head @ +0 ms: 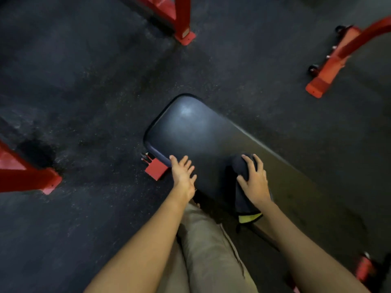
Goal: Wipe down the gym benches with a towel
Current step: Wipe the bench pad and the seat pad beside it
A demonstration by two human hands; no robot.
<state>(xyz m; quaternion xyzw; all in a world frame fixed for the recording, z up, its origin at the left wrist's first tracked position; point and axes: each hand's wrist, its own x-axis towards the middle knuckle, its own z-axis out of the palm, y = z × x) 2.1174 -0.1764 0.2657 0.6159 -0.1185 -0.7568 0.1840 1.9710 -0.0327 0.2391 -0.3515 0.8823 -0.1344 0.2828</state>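
Note:
A black padded bench [190, 127] runs from the middle of the view toward the lower right, with its rounded end pointing up-left. My right hand [254, 180] grips a bunched dark towel [243, 166] and holds it down on the pad near the front edge. A yellow-green strip of the towel [249, 217] hangs over the bench's side. My left hand [183, 172] lies flat with straight fingers on the pad's near left edge.
The bench's red foot [156, 169] sticks out at its left end. Red rack feet stand at the left [42, 180], top centre [184, 34] and top right [325, 77], the last with small wheels. Dark rubber floor [84, 81] surrounds the bench. My beige trouser leg [207, 250] is below.

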